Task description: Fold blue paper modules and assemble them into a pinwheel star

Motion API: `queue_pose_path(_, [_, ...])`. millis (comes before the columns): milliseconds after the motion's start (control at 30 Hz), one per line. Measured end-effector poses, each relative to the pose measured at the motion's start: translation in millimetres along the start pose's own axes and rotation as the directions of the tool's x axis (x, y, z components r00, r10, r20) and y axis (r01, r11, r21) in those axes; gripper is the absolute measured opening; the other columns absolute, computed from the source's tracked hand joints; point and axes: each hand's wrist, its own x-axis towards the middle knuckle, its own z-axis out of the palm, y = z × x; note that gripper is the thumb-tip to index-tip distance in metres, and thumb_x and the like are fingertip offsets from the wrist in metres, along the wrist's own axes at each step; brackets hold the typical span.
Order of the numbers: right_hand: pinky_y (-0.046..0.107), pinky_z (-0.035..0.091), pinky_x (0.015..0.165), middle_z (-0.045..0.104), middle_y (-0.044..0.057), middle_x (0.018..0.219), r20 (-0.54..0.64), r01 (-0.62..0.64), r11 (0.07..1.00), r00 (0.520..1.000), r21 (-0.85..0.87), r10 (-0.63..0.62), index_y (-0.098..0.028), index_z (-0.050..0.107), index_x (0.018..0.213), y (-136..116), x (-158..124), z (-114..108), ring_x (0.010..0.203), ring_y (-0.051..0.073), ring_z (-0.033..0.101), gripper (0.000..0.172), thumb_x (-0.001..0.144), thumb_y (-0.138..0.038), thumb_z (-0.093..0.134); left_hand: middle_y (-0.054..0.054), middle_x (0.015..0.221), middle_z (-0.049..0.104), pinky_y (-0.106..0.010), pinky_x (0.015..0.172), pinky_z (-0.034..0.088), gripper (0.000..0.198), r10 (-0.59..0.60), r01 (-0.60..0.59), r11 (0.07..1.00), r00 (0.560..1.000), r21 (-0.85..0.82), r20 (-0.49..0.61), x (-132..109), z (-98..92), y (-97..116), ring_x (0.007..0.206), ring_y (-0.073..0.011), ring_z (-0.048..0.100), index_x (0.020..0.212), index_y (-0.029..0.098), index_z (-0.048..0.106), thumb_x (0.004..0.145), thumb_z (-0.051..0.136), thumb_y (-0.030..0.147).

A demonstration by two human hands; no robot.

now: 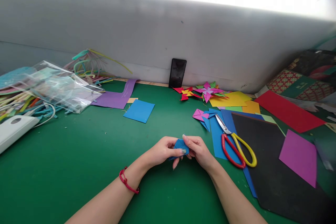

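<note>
Both my hands meet over the green table (78, 154) near its middle front. A small folded piece of blue paper (181, 145) is pinched between them. My left hand (164, 151), with a red cord bracelet on its wrist, grips the paper's left side. Fingers of my right hand (198, 149) close on its right side. Just to the right lie scissors (235, 144) with one red and one yellow handle, resting on a blue sheet (217, 136).
A black sheet (273, 168), a purple square (299, 155) and a red sheet (288, 112) lie to the right. Folded paper pinwheels (207, 92) and a phone (177, 72) stand by the wall. A blue square (139, 110), purple paper (115, 98), a plastic bag (55, 85) and coloured straws are on the left.
</note>
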Motion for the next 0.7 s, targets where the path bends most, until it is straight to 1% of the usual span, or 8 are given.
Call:
queue_pose_path(100, [0.021,0.025,0.038,0.040,-0.004,0.040,-0.010,0.001,1.000,1.000,-0.021,-0.001,-0.013,0.056,0.052,0.5,-0.3,0.7,0.036,0.007,0.034,0.046,0.085,-0.042,0.044,-0.002,0.063,0.062,-0.024,0.058,0.040,0.020,-0.012,0.012,1.000,1.000,0.001,0.015,-0.4,0.4,1.3,0.043,-0.0081,0.050,0.073,0.011,0.060,0.074,0.058,0.030])
queue_pose_path(200, [0.021,0.026,0.038,0.039,-0.004,0.038,-0.003,-0.008,0.999,1.000,-0.050,0.008,-0.012,0.058,0.051,-0.5,-0.8,1.4,0.036,0.007,0.035,0.048,0.085,-0.042,0.043,0.000,0.058,0.061,-0.024,0.059,0.040,0.017,-0.025,0.025,1.000,0.999,0.009,0.026,-0.9,1.1,3.0,0.043,-0.0088,0.051,0.073,0.011,0.060,0.073,0.058,0.029])
queue_pose_path(300, [0.021,0.025,0.037,0.041,-0.003,0.038,-0.008,-0.019,0.997,1.000,-0.070,0.018,-0.012,0.059,0.050,-1.8,-1.1,1.8,0.036,0.006,0.035,0.049,0.085,-0.043,0.043,0.002,0.050,0.057,-0.023,0.059,0.039,0.016,-0.030,0.029,0.999,0.999,0.024,0.029,-0.9,1.3,3.5,0.044,-0.0095,0.051,0.073,0.011,0.060,0.074,0.058,0.027])
queue_pose_path(433, [0.020,0.022,0.036,0.043,-0.002,0.038,-0.015,-0.034,0.997,0.999,-0.072,0.033,-0.012,0.057,0.049,-2.3,-1.0,2.0,0.034,0.006,0.034,0.050,0.085,-0.043,0.042,0.001,0.053,0.059,-0.023,0.059,0.040,0.016,-0.038,0.037,0.999,0.999,0.032,0.025,-0.7,0.9,1.7,0.044,-0.0096,0.051,0.072,0.011,0.060,0.074,0.057,0.027])
queue_pose_path(567, [0.020,0.021,0.035,0.043,-0.003,0.037,-0.014,-0.040,0.997,0.999,-0.072,0.039,-0.012,0.057,0.049,-1.3,-0.7,1.9,0.033,0.006,0.034,0.051,0.085,-0.043,0.042,0.000,0.054,0.059,-0.024,0.059,0.040,0.016,-0.031,0.030,0.999,0.999,0.037,0.024,-1.0,0.4,-0.3,0.044,-0.0097,0.051,0.070,0.012,0.059,0.074,0.057,0.027])
queue_pose_path(700, [0.020,0.022,0.035,0.041,-0.003,0.036,-0.012,-0.034,0.997,0.999,-0.066,0.034,-0.012,0.055,0.047,0.4,-0.4,1.2,0.032,0.006,0.034,0.050,0.085,-0.043,0.043,0.001,0.053,0.058,-0.023,0.059,0.040,0.016,-0.027,0.026,0.999,0.999,0.034,0.034,-1.5,0.5,0.6,0.044,-0.0094,0.051,0.073,0.011,0.060,0.075,0.056,0.026])
